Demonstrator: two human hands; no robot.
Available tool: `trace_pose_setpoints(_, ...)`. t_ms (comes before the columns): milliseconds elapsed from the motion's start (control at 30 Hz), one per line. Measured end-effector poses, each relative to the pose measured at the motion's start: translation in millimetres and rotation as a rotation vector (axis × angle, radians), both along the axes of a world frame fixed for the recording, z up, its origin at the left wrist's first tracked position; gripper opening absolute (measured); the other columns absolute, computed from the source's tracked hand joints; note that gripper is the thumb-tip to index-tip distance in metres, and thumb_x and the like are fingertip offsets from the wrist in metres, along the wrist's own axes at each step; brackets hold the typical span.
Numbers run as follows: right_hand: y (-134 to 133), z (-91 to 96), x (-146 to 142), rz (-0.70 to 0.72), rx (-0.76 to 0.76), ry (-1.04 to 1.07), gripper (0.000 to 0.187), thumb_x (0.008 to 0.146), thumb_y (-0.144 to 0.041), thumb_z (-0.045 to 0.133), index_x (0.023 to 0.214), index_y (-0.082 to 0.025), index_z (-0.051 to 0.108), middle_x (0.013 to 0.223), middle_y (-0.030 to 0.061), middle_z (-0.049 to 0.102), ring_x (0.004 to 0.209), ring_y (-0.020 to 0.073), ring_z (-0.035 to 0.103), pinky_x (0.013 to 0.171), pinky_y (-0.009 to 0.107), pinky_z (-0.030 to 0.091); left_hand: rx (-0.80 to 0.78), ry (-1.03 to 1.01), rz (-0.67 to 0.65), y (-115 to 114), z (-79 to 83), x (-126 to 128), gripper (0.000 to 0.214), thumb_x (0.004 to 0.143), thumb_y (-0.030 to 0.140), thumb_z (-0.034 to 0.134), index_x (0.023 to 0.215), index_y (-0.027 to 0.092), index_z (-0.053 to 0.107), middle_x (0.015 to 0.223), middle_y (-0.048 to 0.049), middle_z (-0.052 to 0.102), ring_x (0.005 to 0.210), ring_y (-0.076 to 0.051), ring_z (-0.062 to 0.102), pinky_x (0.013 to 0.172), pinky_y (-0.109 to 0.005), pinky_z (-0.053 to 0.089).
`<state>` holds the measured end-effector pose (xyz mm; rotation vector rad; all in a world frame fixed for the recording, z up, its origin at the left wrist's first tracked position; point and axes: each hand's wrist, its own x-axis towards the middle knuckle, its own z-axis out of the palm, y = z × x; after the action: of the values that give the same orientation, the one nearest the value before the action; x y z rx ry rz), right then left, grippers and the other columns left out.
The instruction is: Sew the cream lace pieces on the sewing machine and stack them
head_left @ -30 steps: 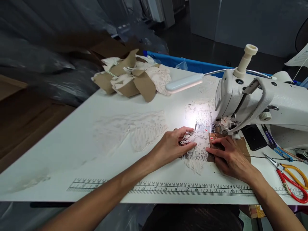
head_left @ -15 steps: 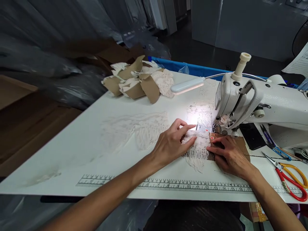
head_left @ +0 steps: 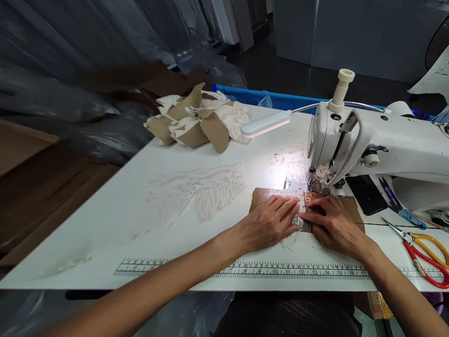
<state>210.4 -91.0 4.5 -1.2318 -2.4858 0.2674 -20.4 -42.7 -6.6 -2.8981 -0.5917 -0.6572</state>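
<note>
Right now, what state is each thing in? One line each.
Left hand, flat on the lace piece, fingers extended
Right hand, on the brown sheet, fingers spread
Lace piece, partly covered
Brown sheet, partly covered
Lamp, lit
Black phone, screen dark
Red-and-yellow scissors, handles apart
Cardboard box, open
Sewing machine, running or stopped: can't tell

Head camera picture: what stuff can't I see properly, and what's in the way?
All in the head view:
The middle of the lace: covered by the left hand.
Part of the brown material: under the right hand.
The needle tip of the sewing machine: too small to pick out.
Words on the paper: too small; the right edge cuts the paper off.
</note>
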Motion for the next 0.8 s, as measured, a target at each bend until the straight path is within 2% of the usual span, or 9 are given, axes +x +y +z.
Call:
trace_pose_setpoints(100, 0, 0.1, 0, -0.01, -0.007, -0.001, 0.036, 0.089, -0.017, 0.055, 0.121, -0.029, 0.065, 0.121, 0.0081, 0.058, 0.105, 0.0259, 0.051, 0.093, 0.047, 0.046, 0.033, 0.015, -0.005, 0, 2.2, -1, 0.035, 0.102, 0.037, 0.041, 0.119, 0.01, 0.055, 0.114, -0.0178, 0.066, 0.102, -0.028, 0.063, 0.083, -0.044, 0.055)
trace_pose_setpoints(267, 0, -1.1, -1, -0.003, -0.006, 0.025, 0.03, 0.092, -0.02, 0.055, 0.119, -0.026, 0.066, 0.121, 0.0086, 0.058, 0.106, 0.0259, 0.051, 0.094, 0.047, 0.045, 0.116, 0.041, -0.035, 4, 7.6, -1, 0.039, 0.104, 0.04, 0.036, 0.115, 0.007, 0.055, 0.107, -0.0171, 0.067, 0.095, -0.027, 0.064, 0.079, -0.04, 0.053)
trace_pose_setpoints(400, 0, -1.0, -1, -0.013, -0.037, 0.016, 0.03, 0.092, -0.021, 0.056, 0.12, -0.027, 0.066, 0.121, 0.0086, 0.058, 0.108, 0.026, 0.05, 0.095, 0.047, 0.045, 0.039, 0.129, -0.073, 14, 11.4, 0, 0.043, 0.102, 0.046, 0.04, 0.116, 0.008, 0.054, 0.106, -0.0163, 0.065, 0.087, -0.026, 0.063, 0.073, -0.039, 0.05)
trace_pose_setpoints(567, 0, 0.2, -1, -0.02, -0.046, 0.025, 0.028, 0.093, -0.021, 0.054, 0.118, -0.027, 0.067, 0.119, 0.0078, 0.059, 0.106, 0.025, 0.05, 0.094, 0.046, 0.044, -0.044, 0.296, -0.069, 23, 14.5, 2, 0.046, 0.099, 0.049, 0.046, 0.122, 0.01, 0.052, 0.113, -0.0156, 0.063, 0.09, -0.025, 0.06, 0.076, -0.039, 0.049)
trace_pose_setpoints(700, 0, 1.0, -2, -0.016, -0.03, 0.001, 0.027, 0.094, -0.022, 0.054, 0.117, -0.025, 0.066, 0.119, 0.0083, 0.059, 0.105, 0.0252, 0.05, 0.095, 0.046, 0.043, 0.005, 0.295, -0.085, 23, 13.4, 1, 0.05, 0.1, 0.048, 0.046, 0.125, 0.005, 0.051, 0.127, -0.0213, 0.059, 0.095, -0.027, 0.059, 0.078, -0.039, 0.048)
trace_pose_setpoints(800, -1, 1.0, -3, -0.013, 0.01, -0.026, 0.027, 0.095, -0.023, 0.053, 0.118, -0.025, 0.065, 0.118, 0.0089, 0.058, 0.105, 0.0253, 0.049, 0.095, 0.046, 0.044, 0.053, 0.319, -0.063, 21, 13.7, 1, 0.052, 0.101, 0.05, 0.042, 0.125, 0.006, 0.054, 0.133, -0.0213, 0.057, 0.094, -0.026, 0.058, 0.078, -0.039, 0.047)
